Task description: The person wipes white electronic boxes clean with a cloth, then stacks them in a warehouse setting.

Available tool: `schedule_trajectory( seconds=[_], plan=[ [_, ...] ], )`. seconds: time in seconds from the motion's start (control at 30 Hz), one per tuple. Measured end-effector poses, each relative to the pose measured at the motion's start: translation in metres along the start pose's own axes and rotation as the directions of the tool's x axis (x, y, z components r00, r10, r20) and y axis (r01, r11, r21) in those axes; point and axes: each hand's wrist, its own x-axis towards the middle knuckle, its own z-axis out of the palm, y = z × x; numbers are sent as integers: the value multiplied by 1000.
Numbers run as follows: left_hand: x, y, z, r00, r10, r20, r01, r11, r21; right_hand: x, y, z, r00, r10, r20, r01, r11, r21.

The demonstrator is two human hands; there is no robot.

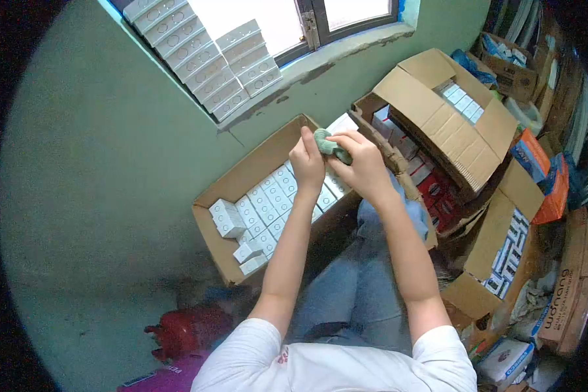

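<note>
A green cloth (333,149) is bunched up between my two hands, above the open carton of small boxes. My right hand (362,162) is closed on it, fingers and thumb pinching the folds. Beside it, my left hand (308,162) is curled with the thumb pointing up, touching the cloth's near-left side. What its fingers hold is hidden. Below both hands, white boxes (262,204) with round marks stand in rows inside the cardboard carton (213,256). One box (227,217) sits raised at the left end of the rows.
Stacked white boxes (191,59) fill the window sill at upper left. To the right are an open carton (438,108) and another carton (480,287) with boxes inside. An orange and blue box (550,189) lies farther right. A red object (189,330) is at lower left.
</note>
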Motion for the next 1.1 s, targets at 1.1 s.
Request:
schedule_trajectory(
  seconds=[1.1],
  plan=[
    [8,17,-19,974,-223,48,228,936,-268,-12,-29,12,989,-140,-51,130,977,-168]
  ],
)
